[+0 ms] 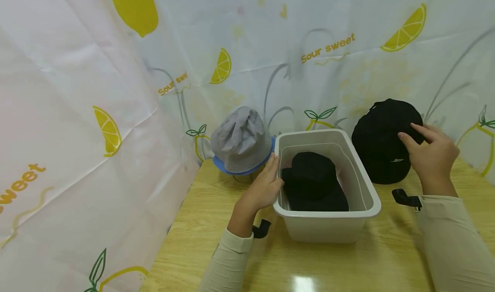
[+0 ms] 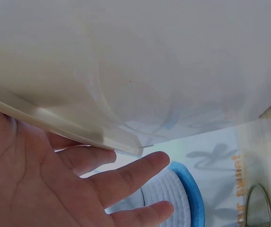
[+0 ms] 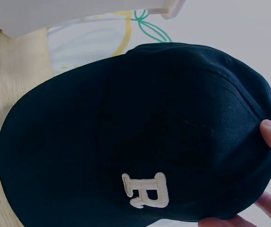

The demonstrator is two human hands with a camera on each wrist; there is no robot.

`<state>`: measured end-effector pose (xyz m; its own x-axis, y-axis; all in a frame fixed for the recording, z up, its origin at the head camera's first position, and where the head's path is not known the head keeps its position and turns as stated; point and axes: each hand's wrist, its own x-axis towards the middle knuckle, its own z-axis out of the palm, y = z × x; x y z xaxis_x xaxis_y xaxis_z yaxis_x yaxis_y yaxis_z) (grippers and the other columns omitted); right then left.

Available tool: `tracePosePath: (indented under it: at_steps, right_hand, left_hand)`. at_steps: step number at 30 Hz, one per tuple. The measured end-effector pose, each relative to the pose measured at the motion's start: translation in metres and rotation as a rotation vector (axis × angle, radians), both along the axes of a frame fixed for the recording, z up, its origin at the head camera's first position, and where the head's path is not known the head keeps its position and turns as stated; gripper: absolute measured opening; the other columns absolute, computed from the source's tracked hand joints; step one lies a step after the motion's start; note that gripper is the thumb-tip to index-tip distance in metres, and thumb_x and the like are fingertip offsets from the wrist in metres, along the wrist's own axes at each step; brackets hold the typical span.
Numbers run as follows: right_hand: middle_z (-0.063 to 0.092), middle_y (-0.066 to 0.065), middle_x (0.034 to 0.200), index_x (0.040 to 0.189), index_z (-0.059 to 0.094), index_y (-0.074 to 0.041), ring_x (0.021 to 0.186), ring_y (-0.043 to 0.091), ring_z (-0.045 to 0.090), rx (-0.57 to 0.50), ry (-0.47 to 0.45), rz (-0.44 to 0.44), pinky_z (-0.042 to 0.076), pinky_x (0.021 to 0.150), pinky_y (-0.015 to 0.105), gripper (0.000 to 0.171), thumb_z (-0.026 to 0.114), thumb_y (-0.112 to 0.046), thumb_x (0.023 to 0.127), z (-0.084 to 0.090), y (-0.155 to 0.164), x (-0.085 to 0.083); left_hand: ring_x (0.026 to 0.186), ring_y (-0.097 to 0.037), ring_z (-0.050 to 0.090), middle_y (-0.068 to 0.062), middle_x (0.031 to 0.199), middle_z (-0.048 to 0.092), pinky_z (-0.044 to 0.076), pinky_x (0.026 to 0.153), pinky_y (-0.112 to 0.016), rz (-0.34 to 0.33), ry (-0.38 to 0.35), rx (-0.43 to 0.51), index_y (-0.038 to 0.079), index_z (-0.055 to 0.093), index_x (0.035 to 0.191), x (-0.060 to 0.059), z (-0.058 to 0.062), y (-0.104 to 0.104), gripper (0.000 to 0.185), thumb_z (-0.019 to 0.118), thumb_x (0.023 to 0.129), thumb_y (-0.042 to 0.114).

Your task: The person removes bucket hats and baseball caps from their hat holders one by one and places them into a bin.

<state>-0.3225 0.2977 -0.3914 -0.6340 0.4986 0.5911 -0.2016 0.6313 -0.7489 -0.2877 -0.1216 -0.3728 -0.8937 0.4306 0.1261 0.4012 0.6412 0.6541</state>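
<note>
My right hand (image 1: 435, 152) pinches the crown of a black baseball cap (image 1: 380, 141), thumb on one side and fingers at the far edge. In the right wrist view the cap's brim (image 3: 45, 151) points left, over the table, and a white letter patch (image 3: 147, 190) shows on its front. My left hand (image 1: 263, 186) holds the left rim of a white plastic bin (image 1: 325, 227), thumb over the rim and fingers spread along the outside. Black headwear (image 1: 313, 180) lies inside the bin; its exact kind is hard to tell.
Left of the bin a grey bucket hat (image 1: 241, 141) with a blue underside sits on a wire stand (image 1: 242, 179). The wooden table (image 1: 201, 223) runs back to a lemon-print curtain (image 1: 247, 34), which also hangs at the left.
</note>
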Motion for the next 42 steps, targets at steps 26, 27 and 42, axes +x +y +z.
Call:
tracePosePath:
  at_steps: [26, 27, 42]
  right_hand:
    - [0.063, 0.002, 0.144, 0.128, 0.074, -0.016, 0.139, 0.019, 0.056, -0.117, 0.048, -0.067, 0.039, 0.118, 0.03, 0.039, 0.074, -0.037, 0.095, 0.002, -0.007, 0.0]
    - [0.064, 0.001, 0.143, 0.128, 0.074, -0.017, 0.138, 0.017, 0.056, -0.126, 0.056, -0.071, 0.039, 0.118, 0.028, 0.039, 0.074, -0.037, 0.095, 0.003, -0.007, 0.0]
    - [0.064, -0.009, 0.142, 0.129, 0.071, -0.017, 0.138, 0.006, 0.053, -0.254, 0.083, -0.129, 0.037, 0.117, 0.022, 0.038, 0.074, -0.034, 0.095, 0.015, -0.013, 0.003]
  left_hand:
    - [0.161, -0.017, -0.004, 0.003, 0.174, -0.009, 0.012, 0.129, -0.049, 0.004, -0.002, 0.004, 0.01, 0.008, 0.167, 0.0, -0.001, -0.001, 0.075, 0.036, 0.1, 0.027]
    - [0.161, -0.017, -0.004, 0.004, 0.174, -0.01, 0.012, 0.129, -0.049, 0.003, -0.002, 0.004, 0.01, 0.008, 0.167, 0.0, -0.002, -0.001, 0.075, 0.036, 0.1, 0.027]
    - [0.161, -0.017, -0.003, 0.006, 0.174, -0.01, 0.013, 0.129, -0.049, 0.009, -0.011, 0.007, 0.012, 0.008, 0.168, -0.001, -0.002, 0.001, 0.075, 0.038, 0.1, 0.025]
